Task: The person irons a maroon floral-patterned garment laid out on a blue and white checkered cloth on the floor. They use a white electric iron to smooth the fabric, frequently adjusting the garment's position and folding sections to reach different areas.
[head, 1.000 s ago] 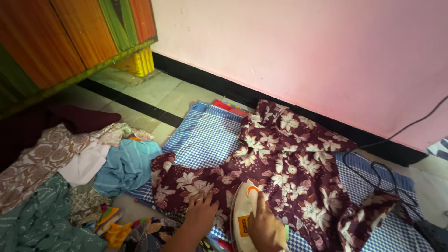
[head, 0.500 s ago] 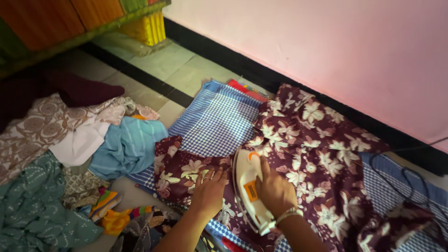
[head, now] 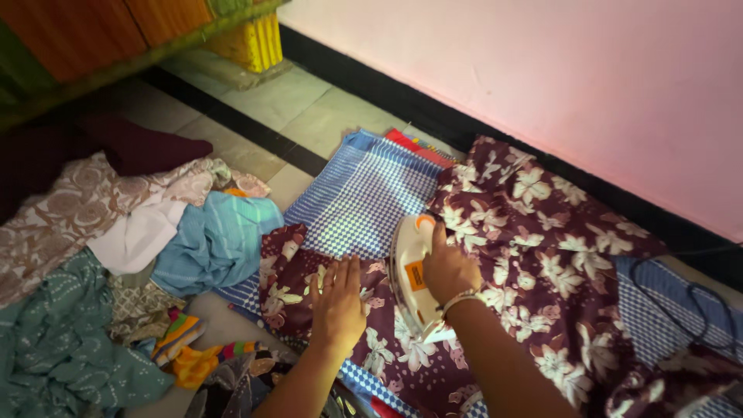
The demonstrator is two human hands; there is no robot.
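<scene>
A maroon garment with white flowers lies spread over a blue-and-white checked cloth on the floor. My right hand grips the handle of a cream electric iron with an orange patch, its sole down on the garment. Flat on the garment just left of the iron rests my left hand, fingers spread, pinning the fabric. A bangle shows on my right wrist.
A heap of clothes fills the left: a light blue piece, a white one, patterned beige and teal ones. A black cord trails at the right. A pink wall with black skirting runs behind. Wooden furniture stands top left.
The iron has slid forward, away from me, across the garment toward the checked cloth. My left hand has stayed flat on the fabric beside it. The camera has tilted lower.
</scene>
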